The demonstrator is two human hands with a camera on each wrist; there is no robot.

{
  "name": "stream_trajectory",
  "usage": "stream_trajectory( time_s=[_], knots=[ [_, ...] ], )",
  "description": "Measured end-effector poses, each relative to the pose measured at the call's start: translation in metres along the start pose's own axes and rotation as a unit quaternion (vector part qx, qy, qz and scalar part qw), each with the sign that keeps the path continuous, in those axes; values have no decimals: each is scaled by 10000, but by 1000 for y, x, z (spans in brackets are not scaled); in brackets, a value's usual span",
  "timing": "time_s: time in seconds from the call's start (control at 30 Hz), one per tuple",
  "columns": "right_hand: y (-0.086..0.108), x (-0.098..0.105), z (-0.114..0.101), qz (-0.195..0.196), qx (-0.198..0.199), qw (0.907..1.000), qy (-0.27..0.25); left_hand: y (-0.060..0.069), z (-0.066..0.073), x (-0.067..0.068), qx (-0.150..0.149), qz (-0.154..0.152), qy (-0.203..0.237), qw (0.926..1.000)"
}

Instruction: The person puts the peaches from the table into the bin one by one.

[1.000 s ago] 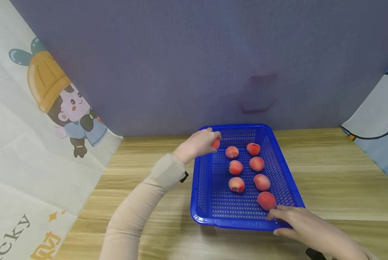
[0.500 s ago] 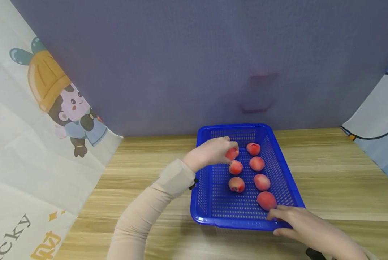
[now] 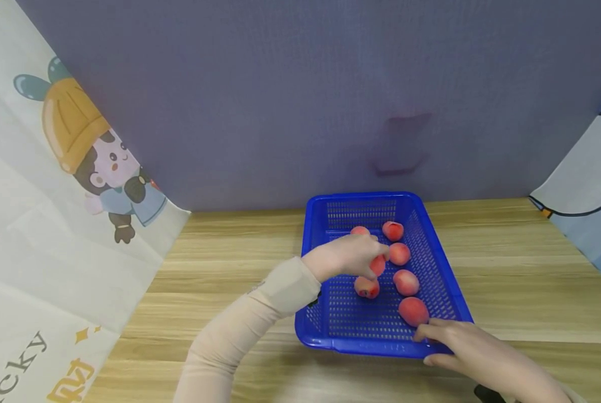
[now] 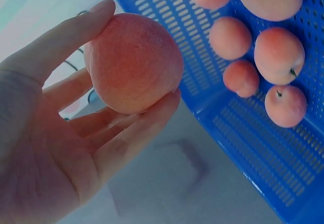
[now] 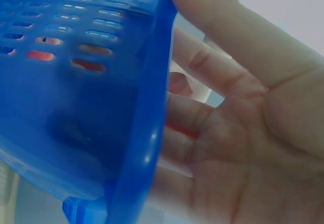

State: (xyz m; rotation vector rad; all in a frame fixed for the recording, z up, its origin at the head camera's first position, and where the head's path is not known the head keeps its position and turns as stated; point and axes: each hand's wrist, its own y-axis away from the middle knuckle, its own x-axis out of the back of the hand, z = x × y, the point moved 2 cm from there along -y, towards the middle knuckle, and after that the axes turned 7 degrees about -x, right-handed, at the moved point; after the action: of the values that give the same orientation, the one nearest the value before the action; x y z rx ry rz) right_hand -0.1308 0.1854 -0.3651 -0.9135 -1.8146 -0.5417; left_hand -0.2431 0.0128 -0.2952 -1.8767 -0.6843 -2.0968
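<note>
A blue perforated plastic basket (image 3: pixel 376 347) holds several red-pink peaches in rough columns, among them a far right peach (image 3: pixel 393 231) and a near right peach (image 3: pixel 413 312). Above its left column, my left hand (image 3: pixel 351 254) pinches a peach (image 3: pixel 378 265) between thumb and fingers. The left wrist view shows that held peach (image 4: pixel 136 64) away from the palm, clear of those in the basket. My hand partly covers the far left peach (image 3: pixel 360 230) and a near left peach (image 3: pixel 367 287). At the near right corner, my right hand (image 3: pixel 474 350) grips the basket rim (image 5: pixel 152 117).
The basket stands on a wood-grain table (image 3: pixel 230 257) with a grey-purple panel (image 3: pixel 280 112) behind it. On the left hangs a white cloth (image 3: pixel 43 252) with a cartoon figure; another printed cloth (image 3: pixel 587 196) is on the right.
My left hand has carried its peach from the basket's far left edge rightward and nearer, over the left column. The right hand and basket have stayed in place.
</note>
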Motion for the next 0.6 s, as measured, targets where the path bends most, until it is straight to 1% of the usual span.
stream_trajectory(
  time_s=[0.1, 0.23, 0.3, 0.43, 0.53, 0.6],
  knots=[
    [0, 0, 0, -29, -40, 10000, 4, -3, 4, -4, 37, -171, -92, 9998],
    [0, 0, 0, 36, 10, 10000, 10, -7, 9, -9, 13, -323, -326, 9989],
    [0, 0, 0, 94, 55, 9999, 29, -9, 11, -12, 5, -399, -311, 9987],
    [0, 0, 0, 78, 43, 10000, 23, -12, 15, -18, 52, -522, -39, 9986],
    [0, -1, 1, 52, 22, 10000, 30, -14, 18, -23, 39, -594, 85, 9982],
    [0, -1, 1, 18, -16, 10000, 32, -15, 20, -26, 11, -648, -105, 9978]
  ],
)
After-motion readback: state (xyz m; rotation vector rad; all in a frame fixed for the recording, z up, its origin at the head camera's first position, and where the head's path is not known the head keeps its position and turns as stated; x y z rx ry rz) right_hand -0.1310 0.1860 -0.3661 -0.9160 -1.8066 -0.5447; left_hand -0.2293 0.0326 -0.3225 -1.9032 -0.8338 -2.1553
